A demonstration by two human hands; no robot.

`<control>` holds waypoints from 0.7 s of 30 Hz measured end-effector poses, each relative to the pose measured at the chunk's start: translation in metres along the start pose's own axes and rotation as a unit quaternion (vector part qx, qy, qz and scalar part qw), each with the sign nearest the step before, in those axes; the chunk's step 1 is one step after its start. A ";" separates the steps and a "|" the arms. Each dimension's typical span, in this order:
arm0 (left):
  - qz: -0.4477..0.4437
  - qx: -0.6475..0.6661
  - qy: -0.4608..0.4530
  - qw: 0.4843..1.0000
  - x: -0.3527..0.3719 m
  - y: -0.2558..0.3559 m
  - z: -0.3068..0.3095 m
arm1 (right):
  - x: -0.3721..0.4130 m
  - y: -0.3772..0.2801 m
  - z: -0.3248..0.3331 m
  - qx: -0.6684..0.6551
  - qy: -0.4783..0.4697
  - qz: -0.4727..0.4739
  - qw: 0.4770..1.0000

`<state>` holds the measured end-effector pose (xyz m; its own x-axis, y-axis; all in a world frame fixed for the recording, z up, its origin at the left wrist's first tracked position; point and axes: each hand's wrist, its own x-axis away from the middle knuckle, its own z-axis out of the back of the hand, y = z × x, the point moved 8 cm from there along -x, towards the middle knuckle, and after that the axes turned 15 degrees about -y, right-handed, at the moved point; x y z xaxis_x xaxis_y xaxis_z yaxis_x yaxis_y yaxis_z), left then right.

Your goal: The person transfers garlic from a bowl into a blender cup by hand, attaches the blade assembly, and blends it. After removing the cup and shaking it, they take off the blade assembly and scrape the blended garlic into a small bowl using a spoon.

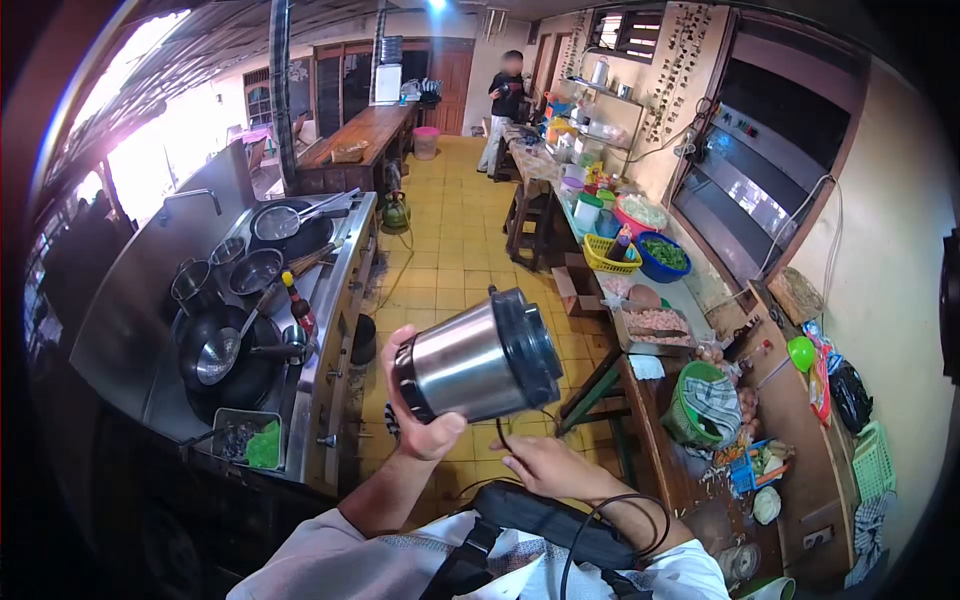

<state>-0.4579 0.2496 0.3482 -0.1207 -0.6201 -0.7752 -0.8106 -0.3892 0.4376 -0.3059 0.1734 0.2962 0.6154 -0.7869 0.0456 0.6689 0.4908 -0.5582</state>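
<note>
A steel and black cylindrical appliance base (465, 362) is tilted on its side in front of my chest, its black end pointing right. My left hand (425, 425) grips its lower left end, thumb on the near side and fingers behind. Just below and right of it, my right hand (540, 465) is closed around the black cable (503, 432) that hangs from the appliance. More of the cable loops over my right forearm. Part of my right hand's grip is hidden.
At left is a steel stove (340, 300) with woks (235, 360), strainers and a sauce bottle (299, 305). On the right, a long table (650, 420) holds a tray of chopped meat (655, 325), baskets and vegetables. A person (508, 100) stands further back by the table.
</note>
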 end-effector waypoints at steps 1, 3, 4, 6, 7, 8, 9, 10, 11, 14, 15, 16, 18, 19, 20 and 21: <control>-0.031 -0.123 -0.027 0.992 -0.001 0.003 0.001 | 0.001 -0.006 0.000 0.043 -0.046 -0.004 0.998; -0.082 -0.293 -0.104 0.947 -0.006 0.012 -0.012 | 0.019 -0.020 0.022 0.092 0.000 0.013 0.996; -0.073 -0.328 -0.121 0.934 -0.006 0.009 -0.011 | 0.028 -0.032 0.037 0.162 0.023 0.008 0.987; -0.039 -0.354 -0.136 0.925 0.000 -0.002 -0.010 | 0.043 -0.058 0.068 0.272 0.080 0.010 0.959; -0.013 -0.367 -0.141 0.919 0.001 -0.004 -0.013 | 0.047 -0.065 0.081 0.297 0.119 0.026 0.947; 0.024 -0.377 -0.164 0.911 0.003 -0.011 -0.014 | 0.051 -0.065 0.091 0.322 0.152 0.037 0.934; 0.059 -0.387 -0.188 0.901 0.005 -0.016 -0.015 | 0.053 -0.064 0.100 0.347 0.186 0.048 0.918; 0.126 -0.348 -0.205 0.906 0.006 -0.026 -0.013 | 0.051 -0.056 0.107 0.353 0.199 0.033 0.914; 0.230 -0.268 -0.194 0.915 0.012 -0.037 -0.012 | 0.047 -0.044 0.113 0.334 0.177 0.013 0.926; 0.378 -0.112 -0.232 0.889 0.027 -0.066 -0.010 | 0.032 -0.006 0.130 0.278 0.173 -0.001 0.945; 0.404 -0.049 -0.247 0.880 0.032 -0.074 -0.013 | 0.026 0.009 0.134 0.198 0.156 -0.011 0.968; 0.416 -0.004 -0.250 0.875 0.038 -0.082 -0.014 | 0.020 0.025 0.134 0.117 0.138 -0.019 0.983; 0.407 0.084 -0.262 0.871 0.046 -0.095 -0.023 | 0.005 0.055 0.118 0.068 0.157 -0.007 0.985; 0.406 0.082 -0.263 0.871 0.045 -0.098 -0.031 | -0.003 0.070 0.108 0.020 0.171 0.005 0.985; 0.383 0.160 -0.238 0.878 0.040 -0.097 -0.041 | -0.006 0.073 0.103 0.029 0.200 0.006 0.979; 0.357 0.237 -0.212 0.878 0.036 -0.095 -0.047 | -0.003 0.076 0.098 0.031 0.202 0.008 0.979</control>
<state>-0.3586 0.2317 0.3000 -0.8167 -0.2416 -0.5241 -0.5764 0.3862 0.7201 -0.2157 0.2495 0.3348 0.4203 -0.8560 -0.3011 0.6922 0.5170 -0.5036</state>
